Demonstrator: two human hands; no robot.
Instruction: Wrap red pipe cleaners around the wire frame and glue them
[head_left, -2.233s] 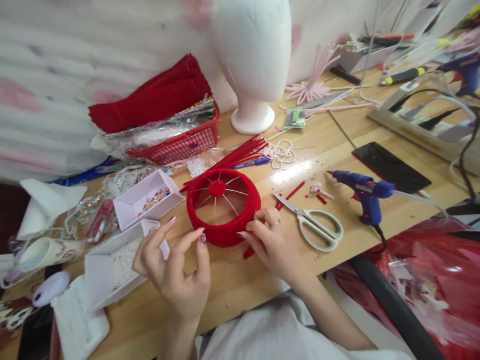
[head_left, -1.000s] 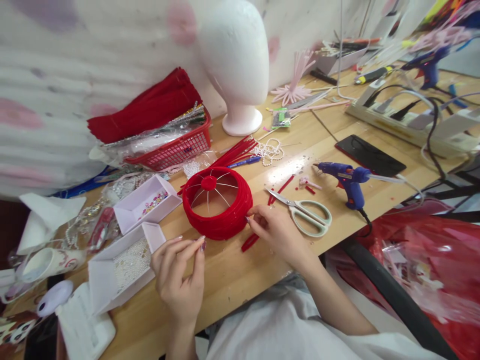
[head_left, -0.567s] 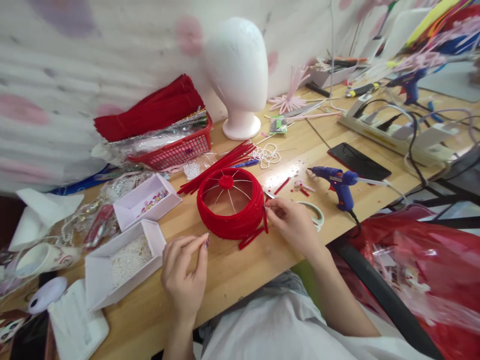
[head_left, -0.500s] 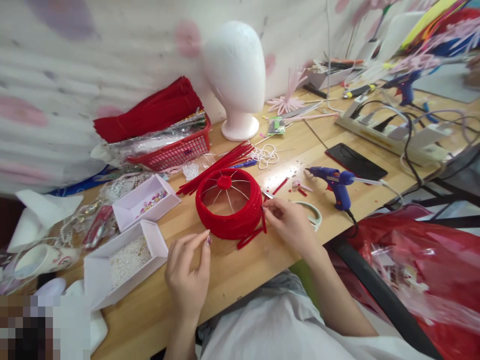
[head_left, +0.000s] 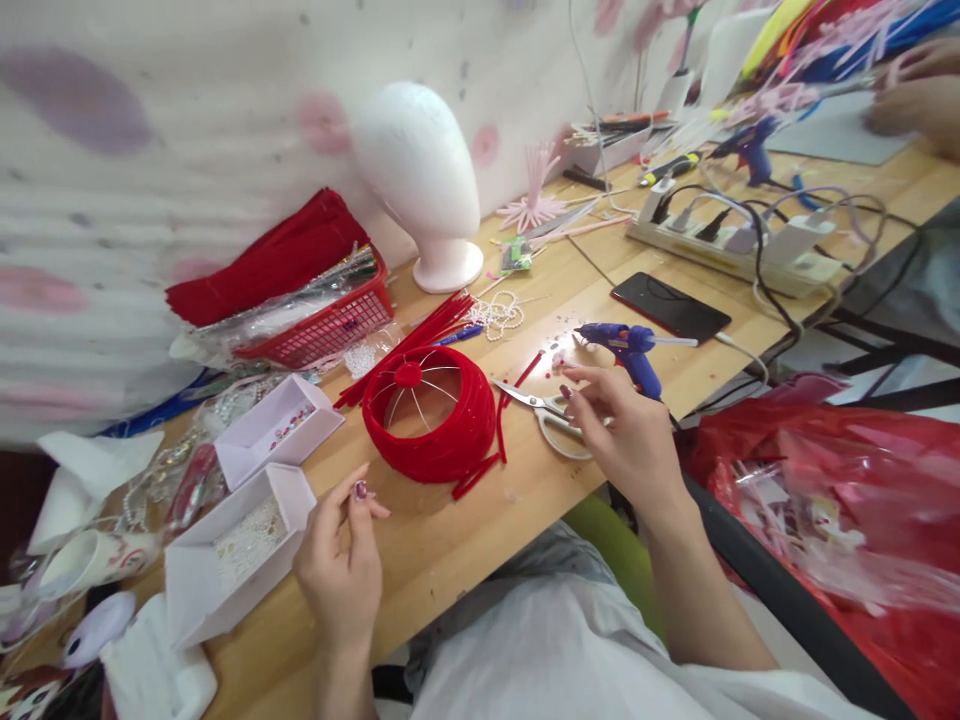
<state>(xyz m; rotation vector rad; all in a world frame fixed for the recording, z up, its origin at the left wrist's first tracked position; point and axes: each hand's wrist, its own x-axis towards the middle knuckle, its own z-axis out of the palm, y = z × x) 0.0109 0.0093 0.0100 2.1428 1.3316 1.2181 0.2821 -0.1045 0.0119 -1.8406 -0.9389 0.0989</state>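
Note:
A round frame (head_left: 427, 462) wound in red velvety strips, with thin wire ribs meeting at a red disc (head_left: 409, 374), stands on the table between my hands. My left hand (head_left: 341, 560) is beside it at the lower left, fingers loosely bent, with nothing visible in them. Over the handles of a pair of scissors (head_left: 531, 398) hovers my right hand (head_left: 622, 425), its fingers apart; whether it touches them I cannot tell. Loose red strip pieces (head_left: 476, 478) lie at the frame's right side. A blue glue gun (head_left: 619, 340) rests just beyond my right hand.
A white foam head (head_left: 420, 165) stands behind a bundle of red strips (head_left: 442, 318). A red basket (head_left: 322, 328) and white bead boxes (head_left: 184, 590) are at left. Toward the right lie a phone (head_left: 667, 305) and a power strip (head_left: 739, 250); another person's hands (head_left: 919, 105) work beyond.
My right hand has left the frame's right side and moved right, over the scissors. My left hand has drawn away from the frame's lower edge. The view has shifted.

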